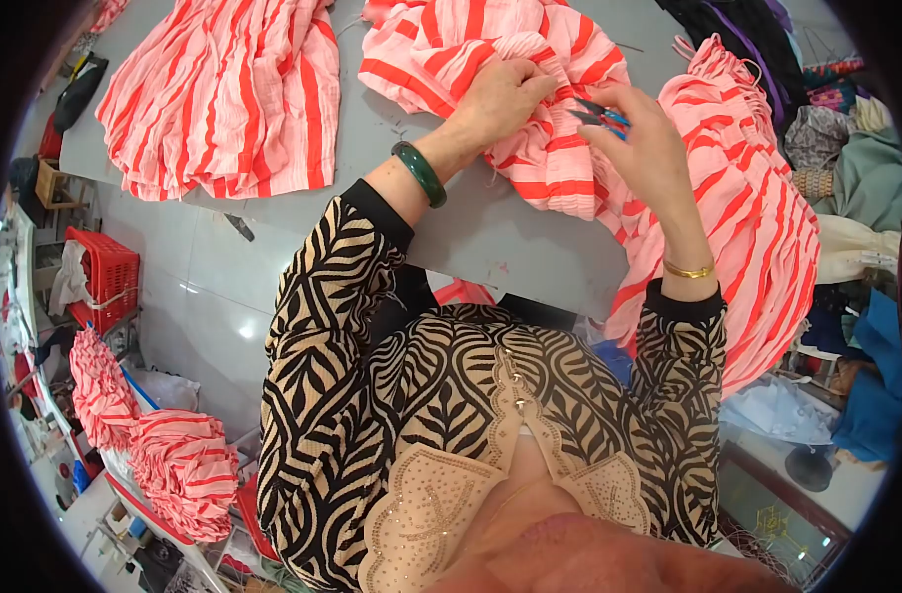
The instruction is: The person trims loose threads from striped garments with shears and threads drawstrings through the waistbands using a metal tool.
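- The grey counter [540,252] is being partly covered by pink cloth with red stripes.
- At its right side, a long striped piece [737,198] is being gathered into folds at its top end, where loose cords are showing.
- On its left part, a striped garment [233,99] is being kept spread, its lower edge lying near the counter's front edge.
- Between these, at the centre, a crumpled striped garment [545,163] is being worked on.
- Its bunched fabric is being pinched by the left hand [500,99], above a dark green bangle [421,174].
- Blue-handled thread snips [599,117] are being gripped by the right hand [646,143], the blades being held apart, close to the bunched fabric.
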The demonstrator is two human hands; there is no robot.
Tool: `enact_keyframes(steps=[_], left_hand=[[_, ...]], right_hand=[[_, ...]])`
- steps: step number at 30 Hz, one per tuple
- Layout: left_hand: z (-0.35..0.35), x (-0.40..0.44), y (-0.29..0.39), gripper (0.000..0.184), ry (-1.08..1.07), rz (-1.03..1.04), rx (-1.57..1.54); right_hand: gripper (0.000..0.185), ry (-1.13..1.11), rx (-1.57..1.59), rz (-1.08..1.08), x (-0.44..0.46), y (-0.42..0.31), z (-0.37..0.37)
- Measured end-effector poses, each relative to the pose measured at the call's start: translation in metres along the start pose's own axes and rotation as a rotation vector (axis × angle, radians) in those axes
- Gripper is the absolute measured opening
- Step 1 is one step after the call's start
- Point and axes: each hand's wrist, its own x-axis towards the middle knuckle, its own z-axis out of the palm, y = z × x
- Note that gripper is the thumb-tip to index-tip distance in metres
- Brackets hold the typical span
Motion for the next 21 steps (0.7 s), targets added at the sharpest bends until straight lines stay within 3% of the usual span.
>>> enact_keyframes(steps=[2, 5, 8, 11, 17, 21], left_hand=[[0.001, -0.002, 0.002, 0.031, -0.003, -0.007, 0.065], [0.004, -0.004, 0.000, 0.031, -0.001, -0.030, 0.002], [0.005, -0.002, -0.006, 0.031, 0.009, -0.035, -0.083], [0.003, -0.006, 0.003, 0.031, 0.007, -0.052, -0.056], [0.006, -0.003, -0.006, 0.028, 0.007, -0.002, -0.088], [0.002, -0.005, -0.003, 0.027, -0.005, -0.044, -0.180]], right_hand=[[0.028, -0.110, 0.395, 0.276, -0.002, 0.010, -0.003], [0.029, -0.050, 0.333, 0.293, -0.009, 0.010, 0.004], [0.028, -0.021, -0.161, 0.039, -0.012, 0.000, 0.005], [0.027, 0.024, -0.302, -0.102, -0.005, -0.002, 0.008], [0.024, 0.006, -0.418, -0.221, -0.001, 0.001, 0.012], [0.025, 0.011, -0.341, -0.108, -0.004, 0.005, 0.009]])
